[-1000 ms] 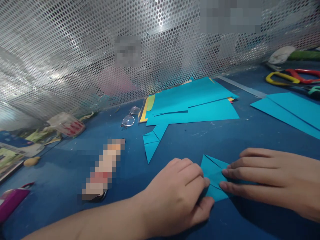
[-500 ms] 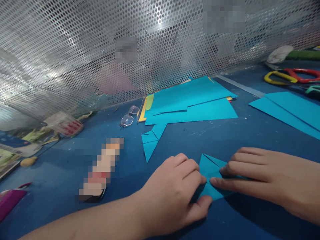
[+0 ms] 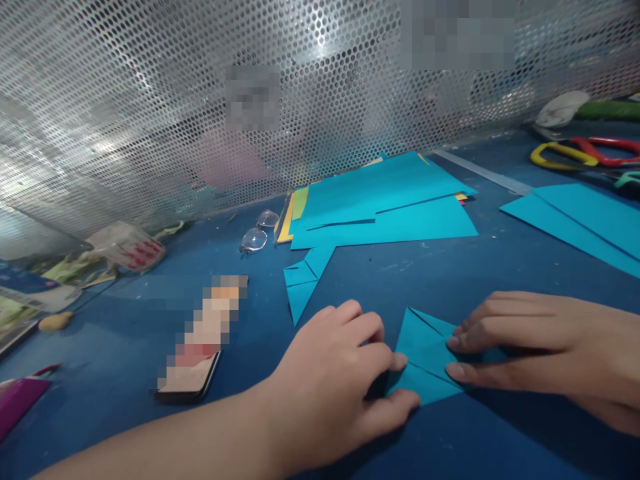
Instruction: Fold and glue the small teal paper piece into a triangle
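The folded paper [image 3: 425, 363], a small teal piece, lay flat on the blue surface [image 3: 450, 273] at about 5 o'clock in the view, between the two hands. The left hand [image 3: 340, 380] came in from 7 o'clock and curled over the paper's left corner, its grip pinching that corner between thumb and forefinger. The right hand [image 3: 540, 353] reached in from 3 o'clock, its grip released, with fingers stretched flat and their tips pressing on the paper's right part. Another folded piece [image 3: 303, 283] of the same teal lay near the left hand at 11 o'clock from it, not touched. Beyond it, toward 12 o'clock, a stack of sheets [image 3: 385, 207] rested against the foot of the mesh wall [image 3: 150, 100], with glasses [image 3: 257, 233] just beside its left edge. A phone [image 3: 193, 373] lay at 9 o'clock from the left hand. More teal sheets [image 3: 585, 220] sat at 2 o'clock, and scissors [image 3: 585, 153] lay behind them.
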`<act>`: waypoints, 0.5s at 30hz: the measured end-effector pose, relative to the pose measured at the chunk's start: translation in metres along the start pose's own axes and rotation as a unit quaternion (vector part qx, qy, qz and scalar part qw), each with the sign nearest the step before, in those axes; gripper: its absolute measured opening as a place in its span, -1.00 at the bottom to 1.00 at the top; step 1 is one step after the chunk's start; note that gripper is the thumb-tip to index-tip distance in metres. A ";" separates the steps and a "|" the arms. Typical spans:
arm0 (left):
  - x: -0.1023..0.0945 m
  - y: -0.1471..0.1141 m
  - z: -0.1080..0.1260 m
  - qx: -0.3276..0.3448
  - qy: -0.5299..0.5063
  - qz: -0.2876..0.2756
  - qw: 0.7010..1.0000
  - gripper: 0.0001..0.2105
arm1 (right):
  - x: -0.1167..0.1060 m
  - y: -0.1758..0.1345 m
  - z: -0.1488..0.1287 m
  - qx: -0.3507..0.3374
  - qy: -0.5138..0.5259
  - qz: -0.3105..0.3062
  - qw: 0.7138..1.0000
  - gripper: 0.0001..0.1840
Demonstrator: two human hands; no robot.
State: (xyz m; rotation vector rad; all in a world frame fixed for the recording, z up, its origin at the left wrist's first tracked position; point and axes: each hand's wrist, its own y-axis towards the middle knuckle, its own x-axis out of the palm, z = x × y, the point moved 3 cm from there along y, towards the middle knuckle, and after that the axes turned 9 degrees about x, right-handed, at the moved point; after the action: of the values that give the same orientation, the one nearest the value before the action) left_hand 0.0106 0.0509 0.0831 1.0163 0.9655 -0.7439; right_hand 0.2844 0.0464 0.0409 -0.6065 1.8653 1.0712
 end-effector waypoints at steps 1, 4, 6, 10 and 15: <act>-0.001 0.000 -0.001 -0.013 -0.013 -0.004 1.000 -0.80 | 0.000 -0.004 0.001 -0.005 -0.005 -0.010 1.000 -0.17; -0.001 -0.002 -0.003 -0.046 -0.046 -0.017 0.998 -0.79 | -0.001 -0.013 0.006 -0.009 -0.031 -0.042 0.999 -0.06; -0.001 -0.003 -0.004 -0.066 -0.061 -0.034 0.995 -0.78 | 0.000 -0.016 0.007 -0.012 -0.049 -0.064 0.997 -0.01; 0.000 -0.003 -0.006 -0.087 -0.082 -0.057 0.991 -0.74 | 0.004 -0.019 0.006 -0.047 -0.083 -0.056 0.994 -0.04; 0.001 0.001 0.001 0.004 -0.073 -0.042 0.996 -0.73 | 0.005 -0.016 0.014 -0.084 -0.078 -0.046 0.992 -0.25</act>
State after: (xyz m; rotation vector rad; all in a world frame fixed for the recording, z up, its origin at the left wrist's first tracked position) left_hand 0.0120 0.0500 0.0826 0.9190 0.8821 -0.8801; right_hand 0.2997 0.0508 0.0261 -0.6790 1.6078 1.1878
